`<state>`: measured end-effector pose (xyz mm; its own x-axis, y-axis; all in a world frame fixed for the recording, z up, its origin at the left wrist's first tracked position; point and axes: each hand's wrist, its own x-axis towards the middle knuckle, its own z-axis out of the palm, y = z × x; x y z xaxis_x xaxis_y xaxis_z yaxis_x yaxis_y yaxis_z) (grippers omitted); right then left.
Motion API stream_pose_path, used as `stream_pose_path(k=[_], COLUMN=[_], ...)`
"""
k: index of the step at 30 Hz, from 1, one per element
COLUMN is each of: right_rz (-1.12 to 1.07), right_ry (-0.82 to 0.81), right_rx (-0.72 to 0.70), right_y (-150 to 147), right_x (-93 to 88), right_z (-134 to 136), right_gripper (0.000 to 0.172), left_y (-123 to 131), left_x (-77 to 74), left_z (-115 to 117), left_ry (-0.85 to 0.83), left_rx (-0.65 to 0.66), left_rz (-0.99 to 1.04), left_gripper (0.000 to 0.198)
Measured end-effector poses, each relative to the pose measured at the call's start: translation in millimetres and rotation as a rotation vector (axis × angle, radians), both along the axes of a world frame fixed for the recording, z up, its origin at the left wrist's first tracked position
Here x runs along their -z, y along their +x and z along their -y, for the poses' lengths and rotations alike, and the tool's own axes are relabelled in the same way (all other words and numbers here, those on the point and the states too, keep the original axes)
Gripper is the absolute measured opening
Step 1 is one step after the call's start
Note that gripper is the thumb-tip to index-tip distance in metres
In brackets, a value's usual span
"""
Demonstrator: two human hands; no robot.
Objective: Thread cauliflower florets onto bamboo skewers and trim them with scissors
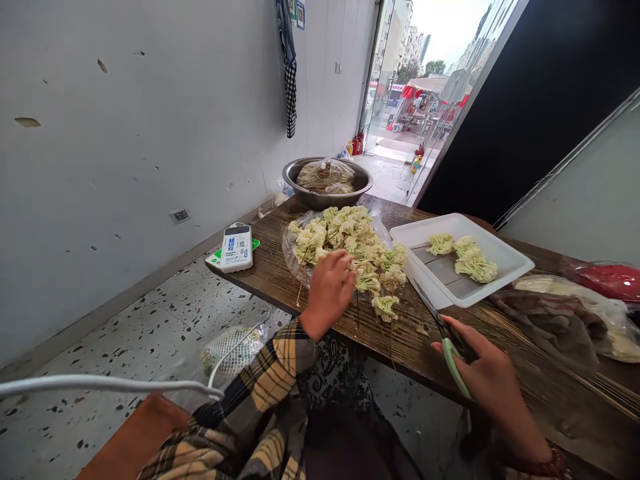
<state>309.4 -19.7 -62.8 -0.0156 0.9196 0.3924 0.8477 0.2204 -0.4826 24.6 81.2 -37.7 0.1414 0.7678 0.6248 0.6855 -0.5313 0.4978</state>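
Far left on the wooden table, at its corner by the wall, we see a white device with a QR label lying on a green card, well apart from the food. Behind it a metal basin holds a tied plastic bag, parked at the back edge.

Next we log the cauliflower florets, heaped on a clear plastic sheet that keeps them off the bare wood. Thin sticks poke out under the near side of the heap.

The left hand sits on the near edge of the heap, back of the hand up, fingers curled down into the florets. The fingertips are hidden, so we cannot tell whether it pinches a floret or only presses on them.

Right of the heap, touching it or just beside, stands a white tray with three florets in it, kept apart from the main pile.

In front of the tray, the right hand is closed around the green handle of the scissors, fingers wrapped through the loop. The blades point away from the body, toward the tray's near corner, and look closed or nearly so.

Far right, loose bamboo skewers lie flat across the wood. Behind them sit a bag of brownish stuff and a red bag.
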Motion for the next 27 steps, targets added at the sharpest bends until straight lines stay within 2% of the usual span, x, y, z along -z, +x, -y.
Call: stream_pose_path(k=[2, 4, 9, 16, 21, 27], right_rz=[-0.011, -0.020, -0.041, -0.040, -0.046, -0.024], right_ry=[-0.016, -0.033, -0.026, -0.027, -0.021, -0.039], right_rx=[-0.004, -0.010, -0.050, -0.070, -0.085, -0.137], right_y=[-2, -4, -8, -6, -8, -12], right_x=[1.1, 2.3, 4.8, 3.1, -1.3, -10.8], right_z=[0, -1, -1, 3, 3, -1], right_gripper=[0.046, 0.046, 0.045, 0.046, 0.044, 0.043], left_y=[-16, -26, -32, -32, -28, -26], left_x=[-1.2, 1.1, 11.7, 14.2, 4.2, -13.9], left_z=[-6, -11, -23, -31, -18, 7], left_ry=[0.030, 0.029, -0.001, 0.011, -0.018, -0.177], left_rx=[-0.158, -0.251, -0.281, -0.216, -0.091, 0.107], left_rz=[-0.076, -0.165, -0.292, -0.170, 0.087, 0.277], left_gripper=[0.035, 0.042, 0.051, 0.034, 0.025, 0.022])
